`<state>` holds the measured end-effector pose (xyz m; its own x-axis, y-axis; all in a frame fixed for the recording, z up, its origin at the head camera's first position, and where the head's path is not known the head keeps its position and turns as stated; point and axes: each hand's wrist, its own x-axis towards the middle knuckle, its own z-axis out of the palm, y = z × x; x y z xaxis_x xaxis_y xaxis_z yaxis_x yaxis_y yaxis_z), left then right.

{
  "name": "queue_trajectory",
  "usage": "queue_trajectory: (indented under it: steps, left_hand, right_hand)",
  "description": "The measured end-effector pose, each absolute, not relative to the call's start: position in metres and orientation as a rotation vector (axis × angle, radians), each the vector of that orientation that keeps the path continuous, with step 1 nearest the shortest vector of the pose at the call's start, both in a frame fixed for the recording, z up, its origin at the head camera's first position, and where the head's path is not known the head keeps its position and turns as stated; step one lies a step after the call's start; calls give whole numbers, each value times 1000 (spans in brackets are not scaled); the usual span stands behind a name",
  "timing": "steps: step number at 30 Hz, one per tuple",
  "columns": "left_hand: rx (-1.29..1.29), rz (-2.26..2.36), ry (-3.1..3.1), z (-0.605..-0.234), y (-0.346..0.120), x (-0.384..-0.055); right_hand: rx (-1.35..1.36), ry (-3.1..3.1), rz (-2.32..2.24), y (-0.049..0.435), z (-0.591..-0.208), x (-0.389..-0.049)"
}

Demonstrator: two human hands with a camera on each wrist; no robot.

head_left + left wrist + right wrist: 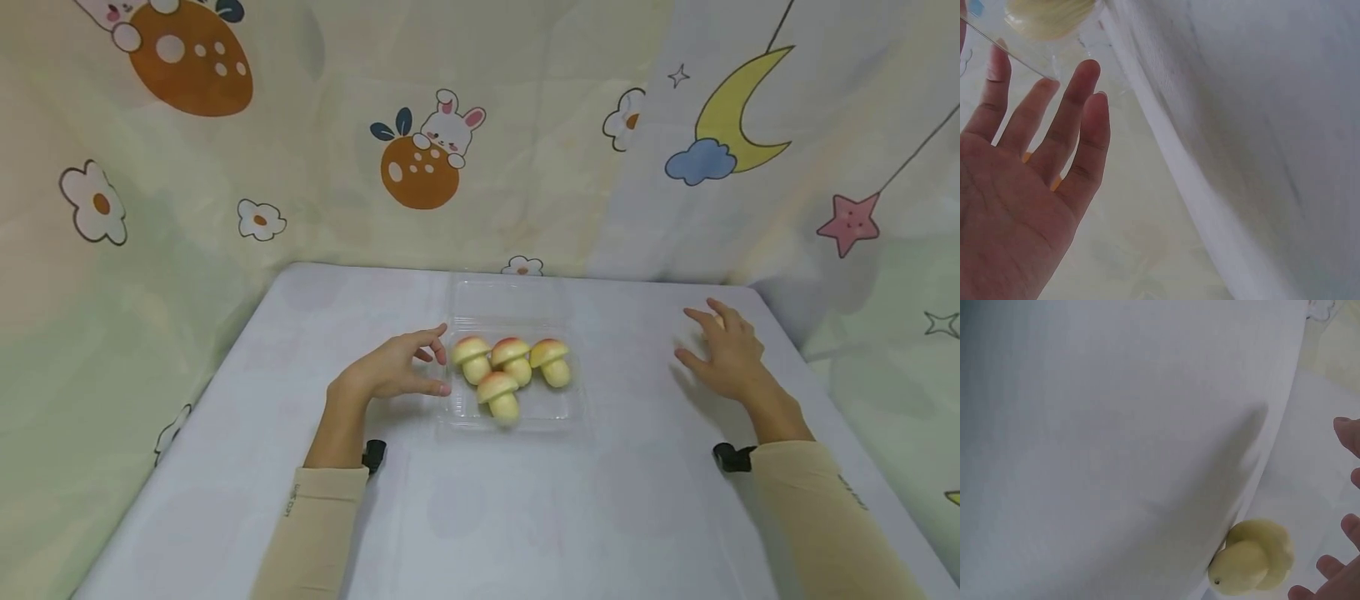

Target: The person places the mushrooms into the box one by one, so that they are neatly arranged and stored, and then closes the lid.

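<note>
An unlidded clear plastic box (pixel 543 410) holds several mushroom-shaped pieces with pale yellow stems and reddish caps, among them a front mushroom (pixel 498 392). At the box's left side is my left hand (pixel 390 365), fingers spread and fingertips right at the wall. The left wrist view shows that palm (pixel 1016 206) bare, with part of one mushroom (pixel 1050 19) beyond the clear edge. My right hand (pixel 723 354) hovers at the table's right side, fingers apart. Another mushroom (pixel 1250 556) lies just beyond those fingertips in the right wrist view; the head view mostly hides it behind the hand.
The box's transparent lid (pixel 506 298) lies folded back toward the rear edge. A white cloth covers the table (pixel 525 517). Behind it hangs a curtain (pixel 540 150) printed with rabbits, flowers and a moon. Dark wrist devices, such as the right one (pixel 731 457), sit at both cuffs.
</note>
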<state>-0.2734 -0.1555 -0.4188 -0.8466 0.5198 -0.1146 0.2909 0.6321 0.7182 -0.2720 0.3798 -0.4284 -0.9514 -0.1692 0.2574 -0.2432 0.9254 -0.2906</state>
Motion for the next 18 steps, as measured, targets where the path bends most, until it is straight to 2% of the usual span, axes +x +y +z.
queue_trajectory:
  steps: [18]
  left_hand:
    - [646,1033,2554,-420,-157,-271]
  right_hand:
    - [109,-3007,560,410,-436,-278]
